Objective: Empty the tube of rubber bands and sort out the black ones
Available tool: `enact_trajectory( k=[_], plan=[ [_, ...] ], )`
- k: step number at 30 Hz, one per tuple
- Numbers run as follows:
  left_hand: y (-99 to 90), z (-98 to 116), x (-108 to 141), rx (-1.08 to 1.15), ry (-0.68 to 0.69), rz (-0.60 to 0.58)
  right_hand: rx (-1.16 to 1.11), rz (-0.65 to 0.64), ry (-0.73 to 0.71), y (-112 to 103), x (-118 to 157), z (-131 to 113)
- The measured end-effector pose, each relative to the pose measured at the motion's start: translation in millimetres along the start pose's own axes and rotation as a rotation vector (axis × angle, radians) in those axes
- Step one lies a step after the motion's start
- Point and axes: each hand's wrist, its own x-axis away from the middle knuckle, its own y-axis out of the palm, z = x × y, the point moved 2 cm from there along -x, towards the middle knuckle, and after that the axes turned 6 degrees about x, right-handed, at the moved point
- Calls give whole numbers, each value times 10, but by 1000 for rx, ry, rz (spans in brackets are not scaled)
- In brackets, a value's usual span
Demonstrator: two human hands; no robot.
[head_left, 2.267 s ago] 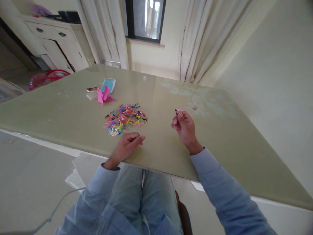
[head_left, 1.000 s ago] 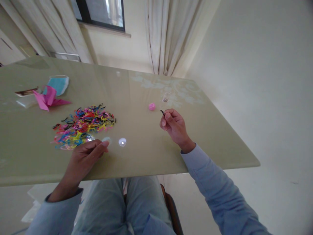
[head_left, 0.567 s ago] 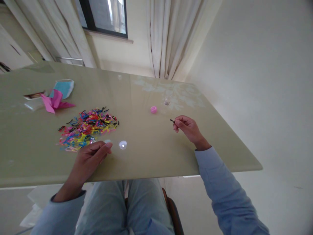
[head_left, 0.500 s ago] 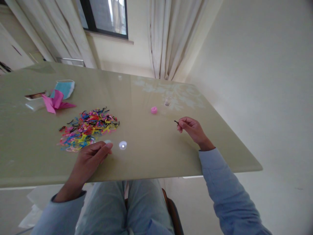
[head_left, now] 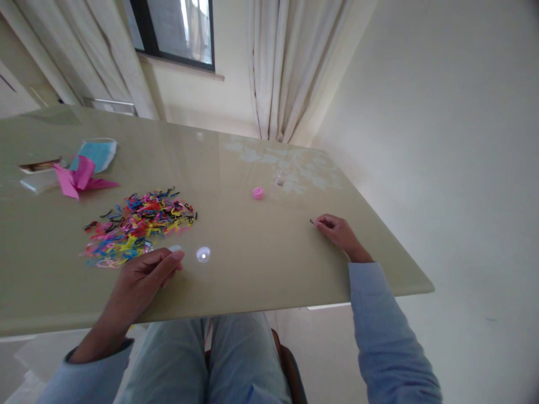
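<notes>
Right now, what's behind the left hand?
The pile of small coloured bands shows beyond the left hand; whatever lies directly beneath the hand is covered.

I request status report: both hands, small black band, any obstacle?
Right hand pinching small black band. Left hand curled beside multicoloured pile, contents unseen. Pink object on table, touching neither hand.

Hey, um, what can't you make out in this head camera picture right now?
All in the head view:
Inside the left hand: hidden by its own curled fingers.
Black piece: partly covered by the right hand.
Blue mask: partly covered by the pink folded paper.
Small item near the pink round object: too tiny to identify.
Chair: cut off by the bottom edge.
</notes>
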Motion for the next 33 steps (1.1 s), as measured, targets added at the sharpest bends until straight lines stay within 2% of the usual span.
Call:
enact_trajectory(
  k=[10,22,28,33],
  plan=[
    [-15,-81,-4,-7,-1,-6,55,-23,-8,-1,51,-19],
    [9,79,-10,3,49,8,47,-9,-16,-44,52,-27],
    [37,71,-10,62,32,13,40,55,-29,-4,57,-199],
    [59,72,-25,121,16,-5,47,-18,-153,216,70,-474]
  ],
)
